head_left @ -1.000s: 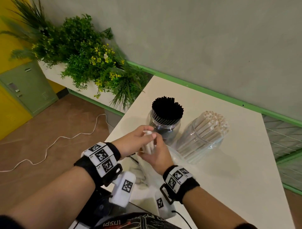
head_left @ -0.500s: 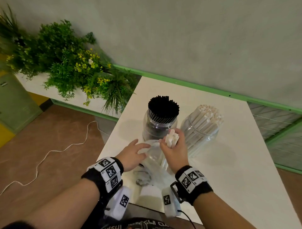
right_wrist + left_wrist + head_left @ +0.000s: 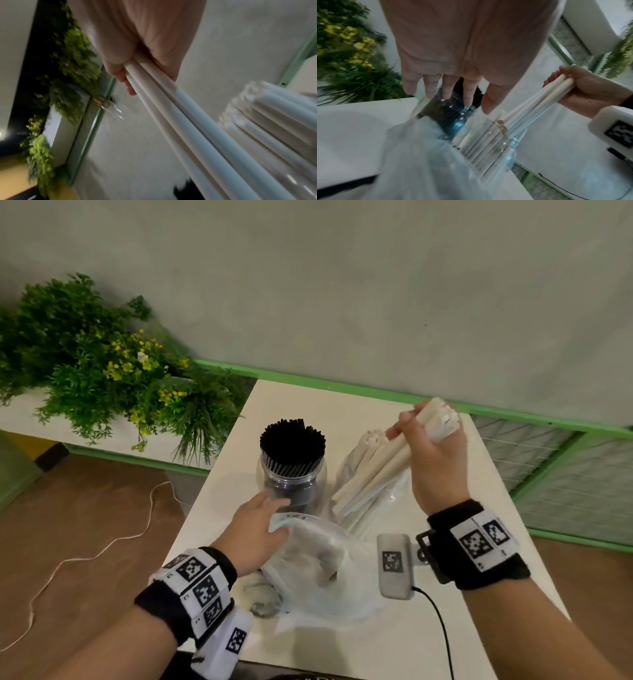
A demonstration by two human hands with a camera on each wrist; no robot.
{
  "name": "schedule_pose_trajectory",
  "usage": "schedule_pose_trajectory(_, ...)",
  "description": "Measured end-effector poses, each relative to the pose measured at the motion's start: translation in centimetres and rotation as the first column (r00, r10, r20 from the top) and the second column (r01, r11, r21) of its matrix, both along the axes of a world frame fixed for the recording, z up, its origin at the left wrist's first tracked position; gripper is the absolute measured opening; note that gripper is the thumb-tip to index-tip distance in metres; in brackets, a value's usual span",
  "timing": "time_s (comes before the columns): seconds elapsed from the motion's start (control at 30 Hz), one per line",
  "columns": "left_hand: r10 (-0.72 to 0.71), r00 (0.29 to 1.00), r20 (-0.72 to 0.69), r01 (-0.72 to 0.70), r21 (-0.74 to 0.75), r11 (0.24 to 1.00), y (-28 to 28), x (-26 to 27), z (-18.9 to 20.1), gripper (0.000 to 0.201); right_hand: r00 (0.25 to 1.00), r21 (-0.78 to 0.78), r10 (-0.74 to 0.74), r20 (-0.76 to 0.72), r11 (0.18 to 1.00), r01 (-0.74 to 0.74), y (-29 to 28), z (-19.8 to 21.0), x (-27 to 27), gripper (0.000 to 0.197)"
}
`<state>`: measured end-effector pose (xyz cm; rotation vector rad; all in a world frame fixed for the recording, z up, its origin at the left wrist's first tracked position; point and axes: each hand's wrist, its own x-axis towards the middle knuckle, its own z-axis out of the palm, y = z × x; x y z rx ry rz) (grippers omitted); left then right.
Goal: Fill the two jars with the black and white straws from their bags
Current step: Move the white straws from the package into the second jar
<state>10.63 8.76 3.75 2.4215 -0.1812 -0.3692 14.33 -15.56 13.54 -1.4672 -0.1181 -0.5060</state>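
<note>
Right hand (image 3: 432, 463) at two o'clock, fist wrapped round a bundle of white straws (image 3: 383, 465), tilted, lower ends by the white-straw jar (image 3: 346, 491) at centre. Left hand (image 3: 255, 534) at seven o'clock, fingers straight, pressed on the clear plastic bag (image 3: 318, 573) just before the black-straw jar (image 3: 291, 474).

White table (image 3: 455, 642), set against the wall. On it, far side: clear jar (image 3: 291, 486) packed with black straws, upright. Just right of it, second clear jar (image 3: 368, 501) holding white straws, leaning. Near side: crumpled clear plastic bag (image 3: 322, 570), touching the base of the black-straw jar. Black cable (image 3: 442, 631) crosses the near right part.
</note>
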Motion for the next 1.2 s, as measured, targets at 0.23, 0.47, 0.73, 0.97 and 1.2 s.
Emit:
schedule_pose_trajectory(0.23,-0.23,0.955,0.185,0.222,0.064,0.973,-8.2,3.0,3.8,0.048,1.0,0.04,-0.011,0.026,0.999,0.01,-3.9,1.7,3.1,0.018)
schedule_pose_trajectory(0.47,-0.337,0.933,0.123,0.23,0.516,0.825,-12.4,5.7,2.2,0.058,0.996,-0.01,0.063,0.057,0.998,-0.063,-5.1,1.8,4.5,0.02)
schedule_pose_trajectory(0.73,-0.318,0.941,0.115,0.223,0.494,0.84,-12.5,5.3,1.1,0.065,0.978,-0.183,0.207,0.023,0.963,-0.199,-4.8,0.8,6.0,0.024)
schedule_pose_trajectory(0.97,-0.256,0.965,0.052,0.235,0.25,0.939,-11.9,5.1,1.5,0.065,0.951,-0.461,0.178,-0.254,0.842,-0.281,-6.4,-3.3,6.7,0.051)
schedule_pose_trajectory(1.2,0.042,0.999,0.021,-0.036,-0.227,0.973,-12.4,5.5,2.2,0.055,0.938,-0.414,0.109,-0.33,0.876,-0.248,-10.3,-8.1,4.1,0.051)
